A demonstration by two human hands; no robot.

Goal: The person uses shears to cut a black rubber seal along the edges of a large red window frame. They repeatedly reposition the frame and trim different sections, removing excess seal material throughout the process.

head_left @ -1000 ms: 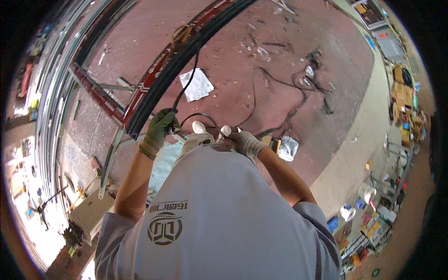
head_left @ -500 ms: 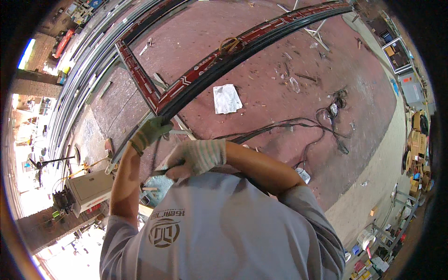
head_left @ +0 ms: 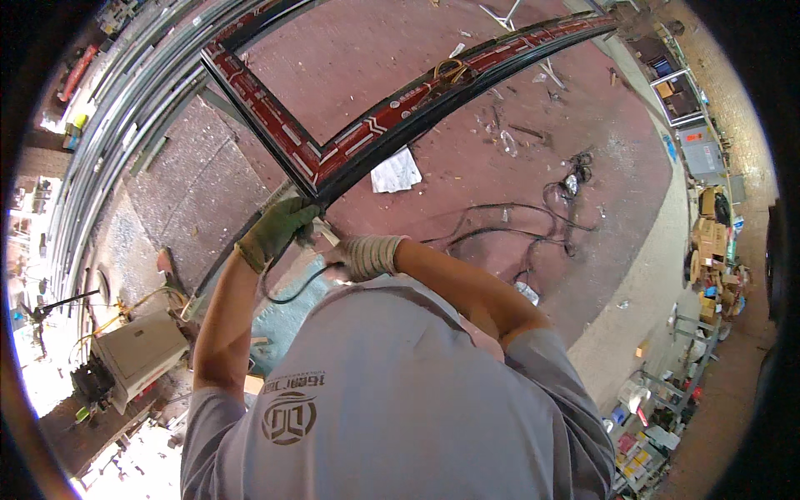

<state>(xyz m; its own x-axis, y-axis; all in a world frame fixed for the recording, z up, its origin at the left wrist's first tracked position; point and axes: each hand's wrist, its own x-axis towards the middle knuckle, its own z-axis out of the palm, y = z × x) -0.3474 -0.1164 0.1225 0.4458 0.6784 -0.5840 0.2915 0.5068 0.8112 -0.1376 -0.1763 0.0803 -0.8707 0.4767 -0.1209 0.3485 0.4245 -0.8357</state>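
Head view now shows the black flexible strip (head_left: pixel 284 301) as a loop absent half a second ago, suggesting slack by the frame (head_left: pixel 375 125). The right hand (head_left: pixel 371 257) grips the strip; the left hand (head_left: pixel 283 227) curls beneath the frame's corner, its hold hidden.

The person is wearing a loose grey shirt (head_left: pixel 433 400) — its short sleeves (head_left: pixel 546 350) are leaving the forearms (head_left: pixel 454 279) bare. A round, dark brown emblem (head_left: pixel 289 418) is marking the left of the chest, with matching lettering (head_left: pixel 293 382) running beside it. The left hand (head_left: pixel 282 228) is wearing a green glove — the right hand (head_left: pixel 367 257), a pale knitted one with faint stripes.
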